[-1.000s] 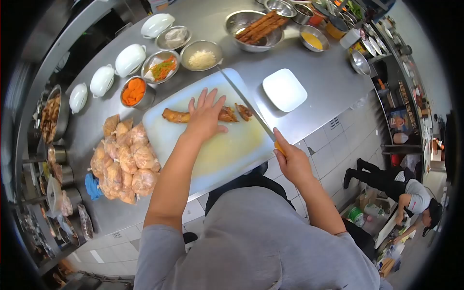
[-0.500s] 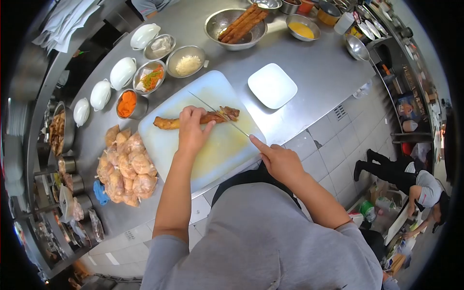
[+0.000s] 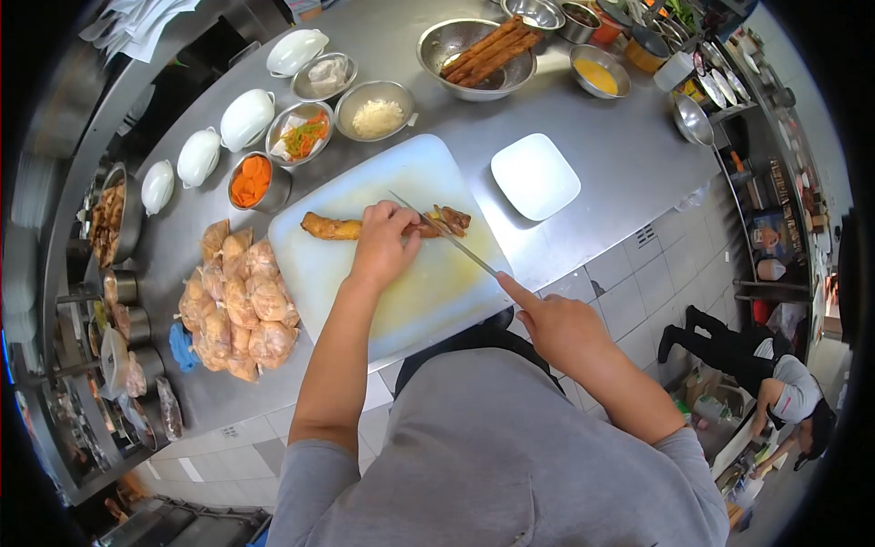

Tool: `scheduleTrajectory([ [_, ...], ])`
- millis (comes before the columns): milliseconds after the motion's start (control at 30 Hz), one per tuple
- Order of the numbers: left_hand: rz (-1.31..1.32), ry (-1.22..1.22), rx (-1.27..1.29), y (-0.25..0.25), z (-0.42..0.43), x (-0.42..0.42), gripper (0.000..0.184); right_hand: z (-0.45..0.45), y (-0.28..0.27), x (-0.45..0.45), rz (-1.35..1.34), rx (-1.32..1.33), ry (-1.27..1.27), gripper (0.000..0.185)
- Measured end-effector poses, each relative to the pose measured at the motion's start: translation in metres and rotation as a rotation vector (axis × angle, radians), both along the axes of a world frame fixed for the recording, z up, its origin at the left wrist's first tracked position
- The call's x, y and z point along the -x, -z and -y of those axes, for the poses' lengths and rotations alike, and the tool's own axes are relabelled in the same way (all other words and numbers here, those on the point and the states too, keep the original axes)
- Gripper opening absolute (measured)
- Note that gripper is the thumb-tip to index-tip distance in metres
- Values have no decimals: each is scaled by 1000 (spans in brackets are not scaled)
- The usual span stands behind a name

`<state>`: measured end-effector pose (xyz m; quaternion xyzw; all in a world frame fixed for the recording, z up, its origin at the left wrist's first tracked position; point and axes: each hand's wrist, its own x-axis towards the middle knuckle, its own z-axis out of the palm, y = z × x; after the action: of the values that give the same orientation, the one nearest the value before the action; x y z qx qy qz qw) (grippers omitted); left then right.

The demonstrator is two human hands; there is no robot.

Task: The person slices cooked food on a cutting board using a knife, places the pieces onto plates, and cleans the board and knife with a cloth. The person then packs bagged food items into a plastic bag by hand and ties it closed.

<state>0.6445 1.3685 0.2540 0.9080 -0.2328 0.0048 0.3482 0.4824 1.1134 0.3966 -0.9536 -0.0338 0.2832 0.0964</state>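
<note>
A long browned piece of food (image 3: 333, 227) lies across the white cutting board (image 3: 401, 314). My left hand (image 3: 385, 244) presses on its middle with bent fingers, closed round it. My right hand (image 3: 556, 324) is closed on the handle of a long knife (image 3: 465, 251), index finger stretched toward the blade. The blade crosses the food just right of my left fingers. To the right of the blade lies the food's end part (image 3: 453, 220); whether it is cut through I cannot tell. A white square dish (image 3: 536, 177) stands right of the board.
Bagged food portions (image 3: 239, 305) lie left of the board. Behind it stand a cup of orange slices (image 3: 251, 180), metal bowls (image 3: 375, 111), white lidded dishes (image 3: 247, 119) and a large bowl (image 3: 437, 46) with brown sticks. A person (image 3: 775, 374) bends at the far right.
Since a second ago, my left hand has gone from spread fingers to bent ones on the food. The knife has moved left from beyond the food's right end onto the food.
</note>
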Motion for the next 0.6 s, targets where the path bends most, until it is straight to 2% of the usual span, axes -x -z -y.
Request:
scheduleTrajectory([
  [33, 24, 10, 0, 2, 0, 0, 21, -2, 10, -6, -4, -3, -3, 65],
  [100, 38, 18, -7, 3, -1, -2, 21, -8, 51, -21, -44, -87, 23, 80],
  [167, 13, 34, -14, -1, 4, -2, 21, -29, 101, -33, -24, -107, 41, 82],
  [200, 21, 28, -13, -3, 4, -4, 21, -35, 107, -44, 25, -117, 39, 84],
  [300, -28, 21, -43, -7, 0, 0, 23, -33, 87, -47, -67, -70, 31, 94],
  [433, 45, -30, 11, 3, -2, 6, 23, -25, 74, -36, -107, -89, 20, 94],
  [500, 85, -58, 25, -3, 0, 6, 22, -24, 77, -33, 46, -78, 7, 86],
  [533, 108, -72, 13, -4, -1, 7, 22, -22, 76, -29, 44, -78, 0, 86],
  [600, 121, -89, -2, -3, -6, 7, 22, -21, 58, -19, 77, -133, 112, 73],
])
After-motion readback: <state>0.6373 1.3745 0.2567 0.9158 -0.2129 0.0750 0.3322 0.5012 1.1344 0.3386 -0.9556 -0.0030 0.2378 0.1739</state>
